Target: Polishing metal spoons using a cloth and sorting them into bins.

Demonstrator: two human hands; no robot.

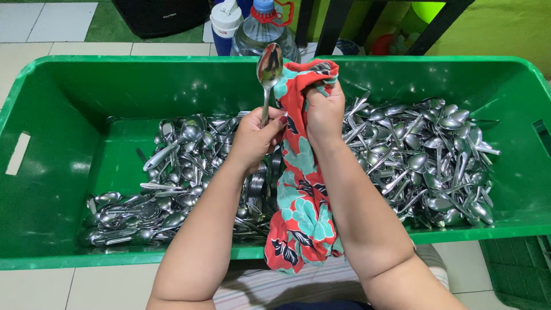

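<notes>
My left hand (252,138) grips the handle of a shiny metal spoon (268,66), held upright with its bowl at the top. Right beside it, my right hand (325,112) clutches a red and teal floral cloth (301,201) that touches the spoon's bowl and hangs down over the near wall of a large green plastic crate (63,97). Both hands hover above the crate's middle. Inside lie two heaps of spoons, one at the left (166,189) and a larger one at the right (427,155).
Behind the crate stand a clear water bottle with a blue cap (263,28) and a blue and white flask (224,23). Black frame legs (336,26) rise at the back. Pale floor tiles (34,287) surround the crate; another green crate (519,270) sits at bottom right.
</notes>
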